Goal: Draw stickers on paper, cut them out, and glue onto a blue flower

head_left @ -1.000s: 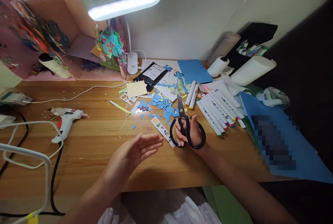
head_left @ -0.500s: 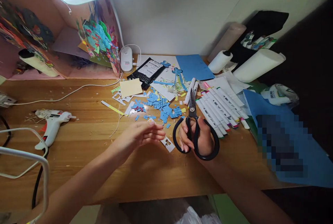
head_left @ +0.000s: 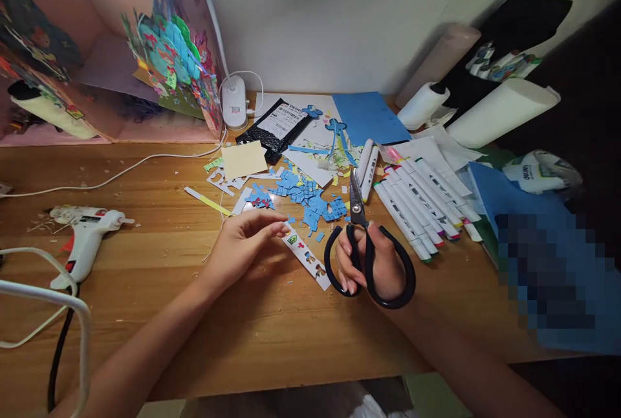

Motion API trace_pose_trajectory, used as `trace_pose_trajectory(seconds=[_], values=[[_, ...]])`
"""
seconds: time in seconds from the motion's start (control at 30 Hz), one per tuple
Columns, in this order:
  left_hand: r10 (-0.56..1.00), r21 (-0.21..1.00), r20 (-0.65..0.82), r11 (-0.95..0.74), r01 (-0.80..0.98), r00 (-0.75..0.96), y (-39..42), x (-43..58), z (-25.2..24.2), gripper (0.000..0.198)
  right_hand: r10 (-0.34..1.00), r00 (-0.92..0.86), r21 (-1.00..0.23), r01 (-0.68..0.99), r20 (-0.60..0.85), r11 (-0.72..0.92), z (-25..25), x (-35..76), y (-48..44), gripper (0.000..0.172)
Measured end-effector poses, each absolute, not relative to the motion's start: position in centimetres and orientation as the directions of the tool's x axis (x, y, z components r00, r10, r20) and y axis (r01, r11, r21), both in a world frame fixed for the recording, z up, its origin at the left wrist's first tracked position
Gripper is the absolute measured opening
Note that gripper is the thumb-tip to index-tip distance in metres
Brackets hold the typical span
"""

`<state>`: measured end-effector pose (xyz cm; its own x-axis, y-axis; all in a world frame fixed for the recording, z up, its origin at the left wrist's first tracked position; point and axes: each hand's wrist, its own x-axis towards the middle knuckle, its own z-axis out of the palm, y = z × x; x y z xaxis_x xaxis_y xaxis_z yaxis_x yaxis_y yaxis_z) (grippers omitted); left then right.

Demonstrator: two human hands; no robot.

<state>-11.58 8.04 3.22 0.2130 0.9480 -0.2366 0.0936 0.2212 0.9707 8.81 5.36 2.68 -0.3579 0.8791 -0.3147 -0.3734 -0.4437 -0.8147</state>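
My right hand (head_left: 371,263) has its fingers through the black handles of a pair of scissors (head_left: 358,209). The blades point up and away from me and look closed or nearly so. My left hand (head_left: 242,243) is curved over the desk, thumb and forefinger a little apart. Its fingertips reach the upper end of a white paper strip (head_left: 313,264) with small printed pictures and cut-out holes; whether they touch it I cannot tell. The strip lies slanted on the wood between both hands. Beyond them are scattered blue paper pieces (head_left: 303,191).
White markers (head_left: 412,201) lie in a row at right, near a blue sheet (head_left: 490,198). A glue gun (head_left: 87,237) rests at left with its cord. Further back are a tan paper square (head_left: 245,159), a black parcel bag (head_left: 276,127) and a white power strip (head_left: 235,102).
My left hand has drawn back slightly to the left and curled its fingers, uncovering more of the paper strip. The scissors stay in my right hand. The view has shifted closer and downward.
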Motion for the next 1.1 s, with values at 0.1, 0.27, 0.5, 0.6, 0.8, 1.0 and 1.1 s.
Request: trace_pose_trajectory(seconds=[0.1, 0.27, 0.5, 0.6, 0.8, 1.0, 1.1], values=[[0.897, 0.931, -0.335, 0.363, -0.044, 0.289, 7.7, -11.2, 3.2, 0.026, 0.881, -0.376, -0.829, -0.364, -0.286, -0.424, 2.7, 8.6, 5.4, 0.057], [0.755, 0.773, -0.467, 0.602, -0.203, 0.461, 7.1, -10.8, 3.0, 0.030, 0.888, -0.380, -0.841, -0.364, -0.258, -0.400, 2.5, 8.7, 5.4, 0.056], [0.709, 0.723, -0.471, 0.651, -0.231, 0.525, 6.5, -10.6, 3.5, 0.028, 0.868, -0.387, -0.801, -0.384, -0.312, -0.460, 2.2, 8.9, 5.2, 0.057], [0.719, 0.751, -0.408, 0.615, -0.241, 0.563, 6.0, -10.4, 3.8, 0.032, 0.869, -0.375, -0.798, -0.387, -0.322, -0.463, 2.2, 8.8, 5.0, 0.056], [0.713, 0.826, -0.239, 0.506, -0.247, 0.660, 5.0, -10.3, 4.7, 0.041, 0.870, -0.370, -0.805, -0.373, -0.327, -0.461, 2.3, 8.4, 4.8, 0.055], [0.678, 0.875, 0.261, -0.467, 0.128, 0.687, 3.4, -9.9, 4.6, 0.043, 0.851, -0.356, -0.802, -0.327, -0.386, -0.500, 2.0, 7.8, 3.8, 0.043], [0.383, 0.424, 0.378, -0.881, 0.211, 0.843, 2.6, -9.1, 4.0, 0.046, 0.841, -0.379, -0.819, -0.279, -0.386, -0.502, 1.7, 7.5, 3.2, 0.035]])
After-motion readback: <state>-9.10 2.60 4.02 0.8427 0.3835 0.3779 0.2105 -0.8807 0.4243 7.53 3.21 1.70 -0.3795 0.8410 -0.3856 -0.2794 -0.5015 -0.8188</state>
